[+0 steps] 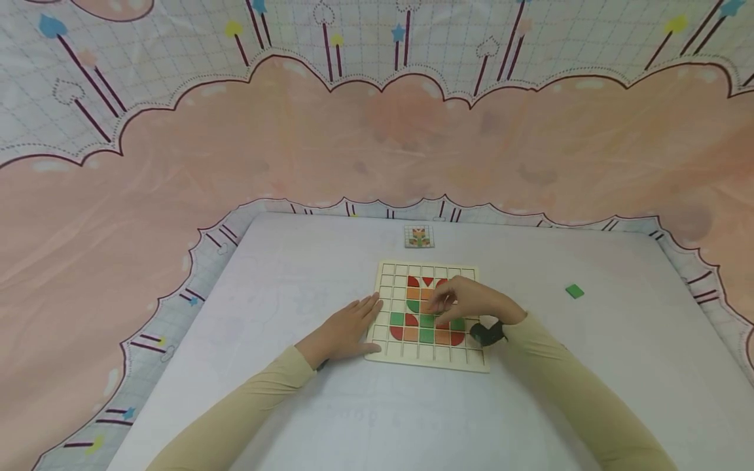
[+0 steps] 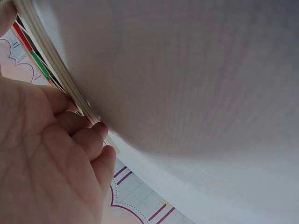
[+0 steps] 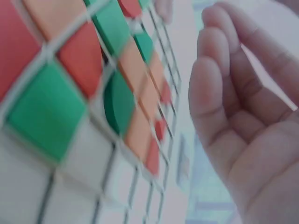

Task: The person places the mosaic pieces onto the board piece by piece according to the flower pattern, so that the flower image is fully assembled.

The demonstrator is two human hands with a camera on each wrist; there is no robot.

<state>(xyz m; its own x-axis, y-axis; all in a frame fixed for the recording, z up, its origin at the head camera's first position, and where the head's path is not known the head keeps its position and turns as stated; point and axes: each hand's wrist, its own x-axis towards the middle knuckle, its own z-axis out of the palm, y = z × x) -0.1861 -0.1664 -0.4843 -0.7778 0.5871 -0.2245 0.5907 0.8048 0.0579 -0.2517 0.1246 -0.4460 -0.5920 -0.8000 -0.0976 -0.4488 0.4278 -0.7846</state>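
A cream grid board lies on the table, with red, orange and green tiles set in its middle cells. The left hand rests along the board's left edge, fingers extended; in the left wrist view its fingertips touch the board's side. Over the board's right part hovers the right hand, fingers loosely bent and thumb apart. In the right wrist view nothing shows between the fingers, which are clear of the tiles. A green square tile and a green curved tile sit nearby in that view.
Behind the board lies a small pattern card. One loose green tile is on the white table, to the right of the board. A printed cloth hangs behind the table.
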